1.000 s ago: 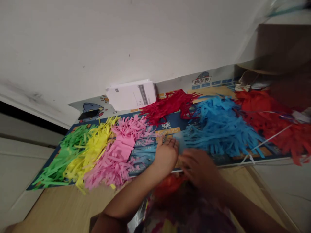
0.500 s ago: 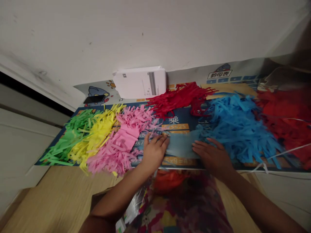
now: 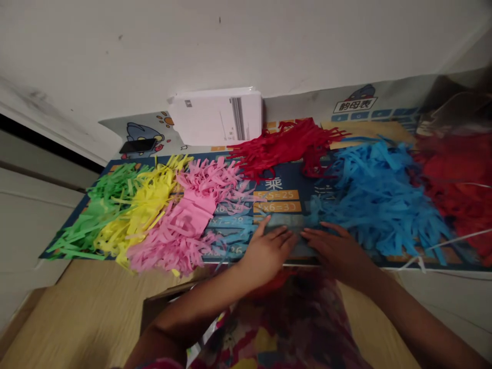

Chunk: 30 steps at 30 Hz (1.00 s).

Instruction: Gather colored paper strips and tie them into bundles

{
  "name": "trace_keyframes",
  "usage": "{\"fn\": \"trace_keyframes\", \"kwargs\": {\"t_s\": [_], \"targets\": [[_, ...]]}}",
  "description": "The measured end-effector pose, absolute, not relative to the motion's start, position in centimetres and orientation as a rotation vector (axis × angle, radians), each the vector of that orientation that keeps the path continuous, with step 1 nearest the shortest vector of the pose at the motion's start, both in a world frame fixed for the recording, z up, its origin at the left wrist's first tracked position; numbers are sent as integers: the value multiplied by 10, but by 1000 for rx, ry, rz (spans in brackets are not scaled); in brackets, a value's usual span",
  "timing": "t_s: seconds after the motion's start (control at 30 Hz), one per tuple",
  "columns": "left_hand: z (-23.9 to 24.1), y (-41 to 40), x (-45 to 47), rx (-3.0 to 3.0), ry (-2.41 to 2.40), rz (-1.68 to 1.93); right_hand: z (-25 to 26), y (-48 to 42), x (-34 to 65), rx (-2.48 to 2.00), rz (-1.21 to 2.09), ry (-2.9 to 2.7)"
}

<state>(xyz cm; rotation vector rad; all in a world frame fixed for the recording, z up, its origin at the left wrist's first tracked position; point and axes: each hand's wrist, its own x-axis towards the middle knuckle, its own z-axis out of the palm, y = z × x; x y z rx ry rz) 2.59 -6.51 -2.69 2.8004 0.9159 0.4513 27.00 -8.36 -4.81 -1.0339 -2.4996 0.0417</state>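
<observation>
A thin sheet of light blue tissue paper [image 3: 286, 221] with fringed ends lies flat near the front edge of the table. On its middle rests my left hand [image 3: 267, 251], palm down with the fingers stretched out. My right hand [image 3: 338, 248] lies flat just beside it, fingers extended over the sheet's right part. The two hands' fingertips are close together, and they cover part of the paper. A thick heap of blue fringed tissue paper [image 3: 384, 200] is right behind and beside my right hand. Pink fringed tissue paper [image 3: 196, 212] lies left of my left hand.
Yellow [image 3: 140, 205] and green fringed paper [image 3: 103, 210] lie at the left, red fringed paper [image 3: 290, 146] at the back. More red paper [image 3: 461, 189] and white string [image 3: 457, 238] are at the right. A white box [image 3: 215, 118] and black phone [image 3: 138, 146] stand by the wall.
My left hand has slid right across the blue sheet, close to my right hand, uncovering the sheet's left fringe. My right hand has barely moved. The view has shifted slightly.
</observation>
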Motion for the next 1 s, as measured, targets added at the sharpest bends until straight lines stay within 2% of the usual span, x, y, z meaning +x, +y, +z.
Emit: {"fn": "trace_keyframes", "kwargs": {"t_s": [0.2,0.37,0.63,1.0], "targets": [[-19,-55,-14,2610,937,552,-48,-80,279,-1143,235,-2403],[-15,-43,-4,2326,1200,675,-32,-64,268,-1405,432,-2205],[-14,-26,21,2319,1577,510,-32,-45,254,-1740,218,-2182],[-17,-23,25,2384,1651,484,-35,-37,250,-1799,110,-2191]]}}
